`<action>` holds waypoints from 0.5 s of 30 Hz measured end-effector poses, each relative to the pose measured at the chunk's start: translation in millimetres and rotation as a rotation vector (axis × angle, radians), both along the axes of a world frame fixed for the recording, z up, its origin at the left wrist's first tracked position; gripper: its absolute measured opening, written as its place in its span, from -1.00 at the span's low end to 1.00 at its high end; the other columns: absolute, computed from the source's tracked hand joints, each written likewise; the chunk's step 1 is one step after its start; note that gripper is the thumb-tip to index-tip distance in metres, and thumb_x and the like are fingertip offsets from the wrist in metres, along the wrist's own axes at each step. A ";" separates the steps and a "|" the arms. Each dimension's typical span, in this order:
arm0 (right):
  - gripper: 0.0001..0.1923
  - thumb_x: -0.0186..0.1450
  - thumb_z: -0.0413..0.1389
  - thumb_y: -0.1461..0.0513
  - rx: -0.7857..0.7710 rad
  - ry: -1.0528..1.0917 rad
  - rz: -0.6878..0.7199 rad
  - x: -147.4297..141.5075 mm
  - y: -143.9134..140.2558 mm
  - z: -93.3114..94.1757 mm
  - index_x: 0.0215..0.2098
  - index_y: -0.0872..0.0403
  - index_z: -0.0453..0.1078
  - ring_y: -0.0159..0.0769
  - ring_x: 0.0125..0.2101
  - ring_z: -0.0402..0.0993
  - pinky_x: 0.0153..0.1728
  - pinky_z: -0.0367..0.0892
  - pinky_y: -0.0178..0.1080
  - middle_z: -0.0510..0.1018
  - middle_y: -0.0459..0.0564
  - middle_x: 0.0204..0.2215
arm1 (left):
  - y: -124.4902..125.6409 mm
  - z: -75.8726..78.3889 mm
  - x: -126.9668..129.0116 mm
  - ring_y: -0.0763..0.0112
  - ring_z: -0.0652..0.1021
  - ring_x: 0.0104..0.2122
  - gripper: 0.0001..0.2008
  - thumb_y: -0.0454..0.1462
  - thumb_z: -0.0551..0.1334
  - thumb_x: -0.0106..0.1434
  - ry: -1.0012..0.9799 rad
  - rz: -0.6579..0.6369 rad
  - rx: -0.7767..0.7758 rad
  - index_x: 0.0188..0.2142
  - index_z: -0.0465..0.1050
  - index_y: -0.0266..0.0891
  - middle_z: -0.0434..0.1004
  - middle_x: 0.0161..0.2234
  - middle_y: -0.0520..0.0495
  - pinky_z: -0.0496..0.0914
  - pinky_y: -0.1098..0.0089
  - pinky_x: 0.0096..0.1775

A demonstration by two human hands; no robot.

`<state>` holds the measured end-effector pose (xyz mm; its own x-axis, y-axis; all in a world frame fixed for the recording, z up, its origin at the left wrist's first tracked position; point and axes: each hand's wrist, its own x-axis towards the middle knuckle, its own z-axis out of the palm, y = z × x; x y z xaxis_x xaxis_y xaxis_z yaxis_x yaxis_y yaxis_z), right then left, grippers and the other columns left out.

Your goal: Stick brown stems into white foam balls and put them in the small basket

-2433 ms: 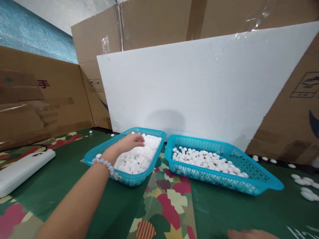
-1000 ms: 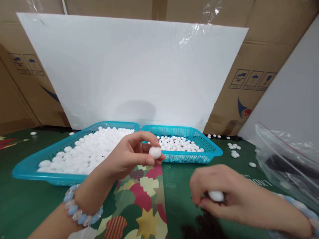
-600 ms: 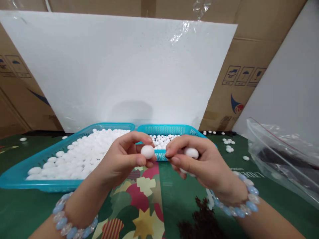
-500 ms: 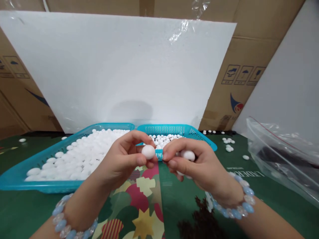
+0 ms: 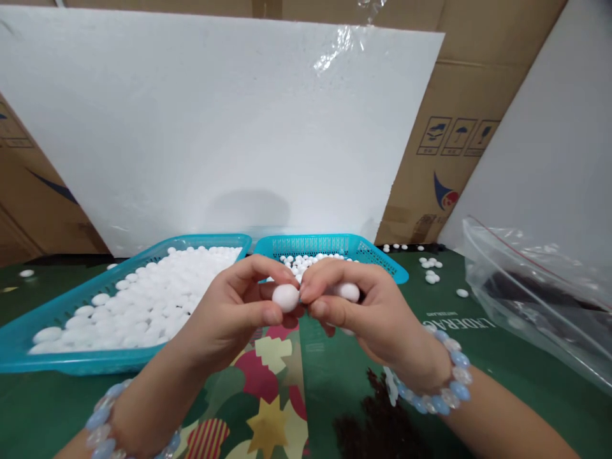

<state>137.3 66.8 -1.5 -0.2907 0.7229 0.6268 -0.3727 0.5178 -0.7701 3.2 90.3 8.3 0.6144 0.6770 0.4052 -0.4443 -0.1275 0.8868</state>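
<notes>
My left hand (image 5: pixel 224 312) pinches a small white egg-shaped ball (image 5: pixel 285 298) between thumb and fingers. Close against that ball's right side are the fingertips of my right hand (image 5: pixel 375 303), pressed together; whether something tiny is between them I cannot make out. Another white ball (image 5: pixel 349 292) rests in the curled fingers of my right hand, and a bit of one more shows beneath. Behind the left hand, a large blue basket (image 5: pixel 95 362) is filled with similar white balls (image 5: pixel 157 303). A smaller blue basket (image 5: pixel 385 266), partly hidden by my hands, holds more small white pieces (image 5: pixel 306 262).
Several loose white pieces (image 5: pixel 431 262) lie on the green table covering (image 5: pixel 430 363) at the right. A clear zip bag (image 5: pixel 535 287) with dark contents is beside them. A white board (image 5: pixel 229 121) leans against cardboard boxes (image 5: pixel 482 83) at the back.
My right hand has moved left, bringing its fingertips up to the ball in my left hand. The left hand keeps its pinch. The whole view has shifted slightly.
</notes>
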 end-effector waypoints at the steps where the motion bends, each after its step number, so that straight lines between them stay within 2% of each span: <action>1: -0.90 -0.03 0.06 0.38 -0.002 0.005 0.003 -0.1 -0.4 0.4 -0.59 0.06 0.33 -0.60 -0.65 0.19 -0.71 0.13 -0.54 0.30 -0.18 -0.65 | 0.2 -0.2 0.1 0.63 0.41 -0.60 -0.87 -0.37 0.25 -0.20 0.000 -0.001 0.003 -0.55 0.37 -0.22 0.40 -0.57 0.14 0.32 0.71 -0.59; 15: -0.92 -0.06 0.07 0.38 -0.057 0.017 -0.001 0.1 -8.0 4.7 -0.64 0.09 0.31 -0.59 -0.66 0.21 -0.72 0.15 -0.53 0.31 -0.17 -0.66 | -6.5 2.2 -1.8 0.63 0.40 -0.57 -0.87 -0.37 0.22 -0.16 0.031 0.023 0.066 -0.52 0.36 -0.20 0.36 -0.52 0.14 0.32 0.68 -0.57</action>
<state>137.4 58.8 3.2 -0.2794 0.7579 0.5894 -0.3856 0.4736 -0.7918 1.4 83.8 10.5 0.6124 0.6632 0.4303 -0.4126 -0.1961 0.8895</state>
